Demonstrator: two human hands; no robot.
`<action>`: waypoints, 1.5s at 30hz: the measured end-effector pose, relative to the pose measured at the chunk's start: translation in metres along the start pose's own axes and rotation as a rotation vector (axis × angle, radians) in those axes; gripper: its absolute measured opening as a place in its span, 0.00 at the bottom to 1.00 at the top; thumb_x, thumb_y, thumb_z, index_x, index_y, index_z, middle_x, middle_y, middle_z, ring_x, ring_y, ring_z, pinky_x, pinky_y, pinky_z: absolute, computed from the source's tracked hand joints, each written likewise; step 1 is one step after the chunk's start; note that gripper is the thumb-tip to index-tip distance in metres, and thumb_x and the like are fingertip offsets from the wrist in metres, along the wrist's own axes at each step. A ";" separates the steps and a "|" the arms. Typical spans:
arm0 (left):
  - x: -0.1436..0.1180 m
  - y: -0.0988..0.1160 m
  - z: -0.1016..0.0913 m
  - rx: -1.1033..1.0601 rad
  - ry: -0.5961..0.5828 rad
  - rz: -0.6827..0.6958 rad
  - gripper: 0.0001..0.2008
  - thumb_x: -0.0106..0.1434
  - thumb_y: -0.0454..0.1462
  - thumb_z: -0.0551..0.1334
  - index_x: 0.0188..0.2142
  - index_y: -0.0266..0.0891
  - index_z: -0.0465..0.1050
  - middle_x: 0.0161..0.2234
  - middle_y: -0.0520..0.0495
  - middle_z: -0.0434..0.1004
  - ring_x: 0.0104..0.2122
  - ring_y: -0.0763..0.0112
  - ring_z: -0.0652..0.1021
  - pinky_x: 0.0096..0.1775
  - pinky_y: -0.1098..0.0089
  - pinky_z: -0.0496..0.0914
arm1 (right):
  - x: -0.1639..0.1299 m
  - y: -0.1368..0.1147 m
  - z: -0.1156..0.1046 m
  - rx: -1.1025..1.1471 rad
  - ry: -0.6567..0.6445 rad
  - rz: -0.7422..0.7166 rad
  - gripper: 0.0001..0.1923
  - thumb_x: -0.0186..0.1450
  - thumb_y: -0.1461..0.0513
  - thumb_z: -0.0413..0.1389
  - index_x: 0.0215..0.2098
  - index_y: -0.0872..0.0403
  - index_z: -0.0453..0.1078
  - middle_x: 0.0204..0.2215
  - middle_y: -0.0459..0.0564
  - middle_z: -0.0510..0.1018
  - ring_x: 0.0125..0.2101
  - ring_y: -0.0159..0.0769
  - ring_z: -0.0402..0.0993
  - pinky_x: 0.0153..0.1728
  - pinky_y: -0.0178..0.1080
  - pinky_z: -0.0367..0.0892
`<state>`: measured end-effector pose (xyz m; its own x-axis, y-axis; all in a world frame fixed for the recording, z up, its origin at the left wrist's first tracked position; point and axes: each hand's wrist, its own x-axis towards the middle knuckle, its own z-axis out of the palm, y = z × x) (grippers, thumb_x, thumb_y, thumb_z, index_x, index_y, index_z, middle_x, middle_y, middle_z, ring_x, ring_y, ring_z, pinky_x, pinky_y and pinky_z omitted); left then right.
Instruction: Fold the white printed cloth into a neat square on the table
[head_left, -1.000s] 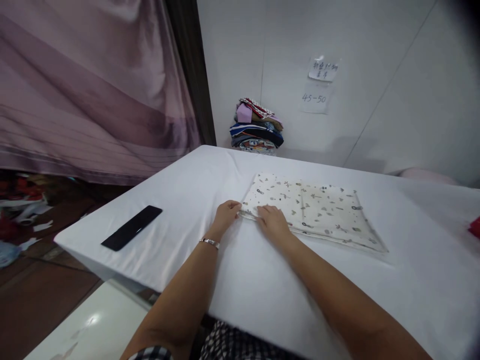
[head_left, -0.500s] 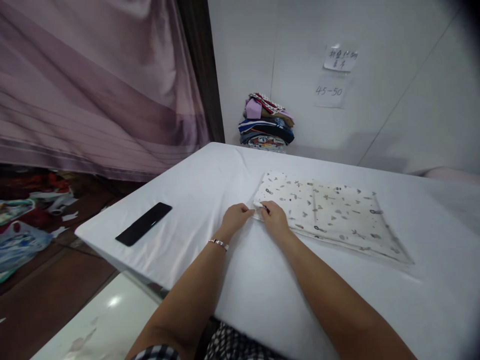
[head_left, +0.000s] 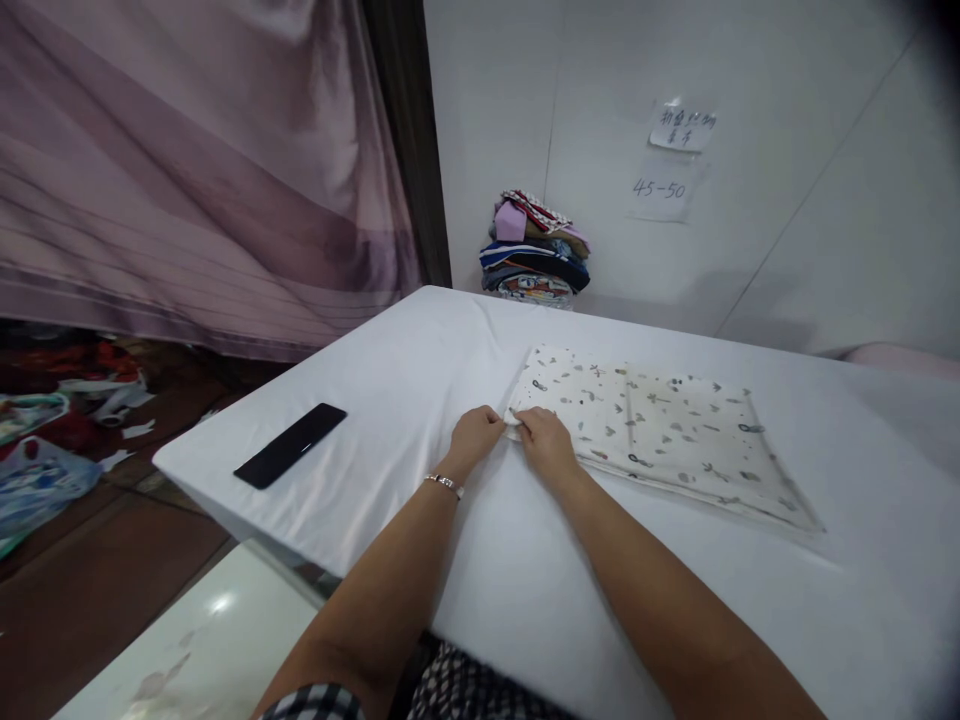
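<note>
There is only one view, from a camera on the person's head. It looks forward and down over the white table (head_left: 420, 400), near enough to show both forearms from the bottom edge. It faces the white wall (head_left: 787, 150) behind the table, with the purple curtain (head_left: 187, 180) at the left.

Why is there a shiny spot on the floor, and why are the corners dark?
Head view: a lamp glares off the glossy floor; the wide lens darkens the right corners and bends the white table. The patterned cloth stays sharp.
</note>
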<state>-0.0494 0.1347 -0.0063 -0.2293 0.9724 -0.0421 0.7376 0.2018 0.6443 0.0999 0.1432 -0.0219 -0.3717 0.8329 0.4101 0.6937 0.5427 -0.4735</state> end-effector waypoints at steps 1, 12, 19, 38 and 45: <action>0.000 0.000 0.000 0.021 0.002 0.010 0.05 0.55 0.36 0.57 0.27 0.39 0.71 0.28 0.51 0.76 0.28 0.72 0.72 0.28 0.73 0.60 | 0.000 -0.001 0.000 -0.043 -0.028 -0.009 0.15 0.63 0.68 0.48 0.43 0.53 0.71 0.37 0.51 0.75 0.39 0.39 0.66 0.40 0.39 0.60; 0.002 0.004 -0.007 0.086 -0.039 0.085 0.19 0.64 0.40 0.47 0.23 0.37 0.70 0.28 0.45 0.76 0.30 0.68 0.73 0.32 0.71 0.61 | 0.000 -0.005 0.001 -0.206 -0.092 -0.058 0.13 0.64 0.66 0.48 0.43 0.52 0.71 0.41 0.51 0.72 0.42 0.40 0.62 0.42 0.40 0.57; 0.010 0.002 -0.008 0.194 -0.052 0.116 0.19 0.60 0.49 0.51 0.27 0.39 0.71 0.30 0.44 0.77 0.32 0.63 0.75 0.32 0.69 0.62 | -0.002 -0.011 -0.005 -0.243 -0.131 -0.056 0.16 0.65 0.64 0.48 0.51 0.51 0.65 0.43 0.51 0.72 0.44 0.39 0.62 0.43 0.41 0.57; 0.002 0.018 -0.015 0.277 -0.098 0.008 0.19 0.59 0.51 0.50 0.35 0.42 0.70 0.35 0.45 0.76 0.35 0.58 0.74 0.28 0.68 0.63 | -0.196 0.148 -0.234 -0.081 0.379 0.860 0.10 0.61 0.64 0.52 0.37 0.54 0.73 0.44 0.52 0.76 0.47 0.37 0.68 0.49 0.39 0.62; -0.008 0.024 -0.018 0.262 -0.077 0.004 0.21 0.60 0.53 0.49 0.36 0.42 0.70 0.35 0.45 0.76 0.36 0.57 0.74 0.30 0.67 0.64 | -0.187 0.159 -0.247 0.182 0.274 1.184 0.07 0.62 0.61 0.56 0.29 0.59 0.69 0.24 0.49 0.77 0.19 0.27 0.70 0.21 0.30 0.65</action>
<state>-0.0410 0.1300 0.0231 -0.1848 0.9772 -0.1044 0.8798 0.2119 0.4255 0.4321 0.0467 0.0183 0.5864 0.7832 -0.2068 0.4103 -0.5073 -0.7578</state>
